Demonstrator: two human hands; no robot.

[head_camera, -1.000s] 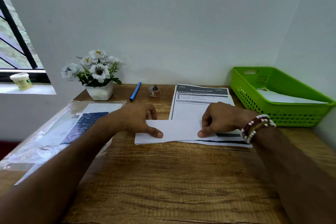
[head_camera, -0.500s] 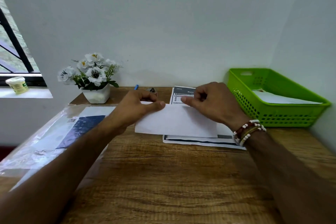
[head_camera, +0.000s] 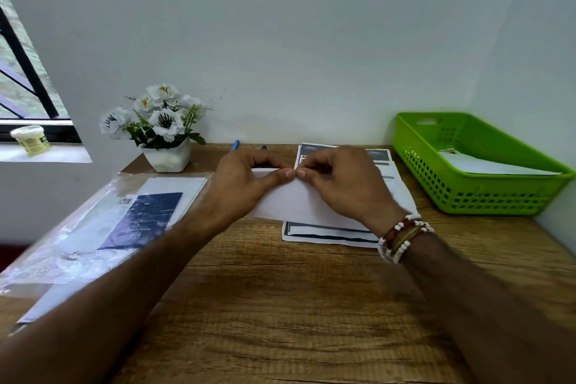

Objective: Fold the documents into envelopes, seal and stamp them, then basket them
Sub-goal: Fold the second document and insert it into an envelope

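the wooden counter [head_camera: 280, 305] runs wide in front of you. on its left lies a clear plastic packet [head_camera: 78, 243] with white sheets and a dark card inside. at the far right sits the green basket [head_camera: 486, 196], one white envelope [head_camera: 492, 167] lying in it. the printed documents [head_camera: 327, 235] lie stacked in the middle, and the folded white paper [head_camera: 290, 203] sits over them. your left hand [head_camera: 243, 184] and right hand [head_camera: 346, 184] each pinch its far edge, fingers curled, tips touching at the middle. a potted white flower [head_camera: 166, 134] stands by the wall, with a blue pen [head_camera: 235, 145] just behind your left hand.
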